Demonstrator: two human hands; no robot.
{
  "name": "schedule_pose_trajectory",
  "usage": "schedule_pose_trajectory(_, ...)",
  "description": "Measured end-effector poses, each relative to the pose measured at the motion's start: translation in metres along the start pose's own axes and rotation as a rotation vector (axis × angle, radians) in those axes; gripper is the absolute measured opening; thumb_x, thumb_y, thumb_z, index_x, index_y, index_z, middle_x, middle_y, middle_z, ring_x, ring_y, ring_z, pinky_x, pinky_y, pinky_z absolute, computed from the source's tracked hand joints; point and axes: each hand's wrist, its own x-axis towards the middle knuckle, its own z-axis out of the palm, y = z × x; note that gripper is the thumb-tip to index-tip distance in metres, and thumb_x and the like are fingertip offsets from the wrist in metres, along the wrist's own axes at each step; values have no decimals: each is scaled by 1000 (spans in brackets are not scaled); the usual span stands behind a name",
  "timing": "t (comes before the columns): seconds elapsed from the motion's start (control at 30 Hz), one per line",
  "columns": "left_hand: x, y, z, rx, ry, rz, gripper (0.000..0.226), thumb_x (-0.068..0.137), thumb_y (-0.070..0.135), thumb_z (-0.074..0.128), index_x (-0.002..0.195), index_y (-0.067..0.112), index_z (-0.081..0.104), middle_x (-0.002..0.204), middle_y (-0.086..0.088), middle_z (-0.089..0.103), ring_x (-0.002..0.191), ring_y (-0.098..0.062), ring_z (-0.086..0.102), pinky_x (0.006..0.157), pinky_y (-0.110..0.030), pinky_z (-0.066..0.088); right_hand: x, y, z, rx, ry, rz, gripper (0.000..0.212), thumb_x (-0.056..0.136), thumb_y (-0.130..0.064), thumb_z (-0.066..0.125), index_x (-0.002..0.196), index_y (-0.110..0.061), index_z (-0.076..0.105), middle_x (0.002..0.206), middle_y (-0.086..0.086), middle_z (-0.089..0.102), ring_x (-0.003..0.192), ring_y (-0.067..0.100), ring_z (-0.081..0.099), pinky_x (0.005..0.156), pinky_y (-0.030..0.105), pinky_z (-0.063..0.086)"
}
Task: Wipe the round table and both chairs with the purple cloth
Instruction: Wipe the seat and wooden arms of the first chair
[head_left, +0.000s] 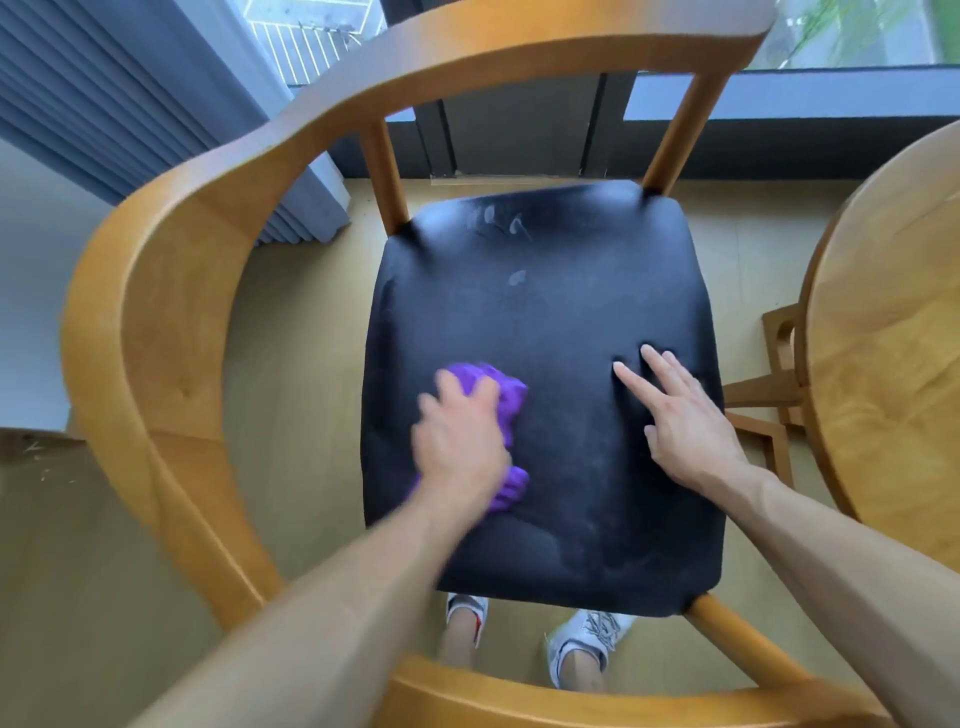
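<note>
A wooden armchair (156, 322) with a black padded seat (545, 291) fills the view from above. My left hand (460, 436) presses the bunched purple cloth (498, 397) onto the seat's left side; the hand is motion-blurred and covers most of the cloth. My right hand (685, 415) lies flat on the seat's right side with straight fingers and holds nothing. Pale smudges mark the far part of the seat. The round wooden table (893, 332) shows at the right edge.
The chair's curved wooden arm rail wraps round the seat on the left and near side. Part of a second wooden chair (779, 364) stands under the table. Grey curtains (130, 93) hang far left, a window behind. My feet (582, 644) stand below the seat.
</note>
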Motion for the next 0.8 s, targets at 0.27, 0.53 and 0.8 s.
schedule_pose_trajectory(0.27, -83, 99, 47, 21, -275, 911, 36, 93, 29, 61, 127, 26, 51, 128, -13, 36, 105, -36, 44, 62, -41, 35, 6, 15, -16, 125, -70, -52, 87, 84, 17, 36, 153, -36, 34, 166, -10, 10, 153, 10, 6, 121, 34, 24)
schedule_pose_trajectory(0.53, -16, -39, -3, 352, -295, 503, 39, 94, 38, 55, 129, 25, 45, 127, -11, 42, 106, -34, 58, 69, -37, 37, 0, 13, -13, 174, -53, -41, 80, 90, 12, 36, 153, -38, 32, 166, -14, 8, 153, 7, 2, 118, 32, 29)
schedule_pose_trajectory(0.8, 34, -84, -32, 123, -149, 30, 46, 86, 25, 62, 129, 21, 44, 115, -14, 47, 103, -40, 60, 78, -42, 47, 4, 15, -17, 159, -106, -39, 75, 93, 8, 37, 154, -36, 31, 166, -12, 6, 154, 11, 1, 123, 36, 22)
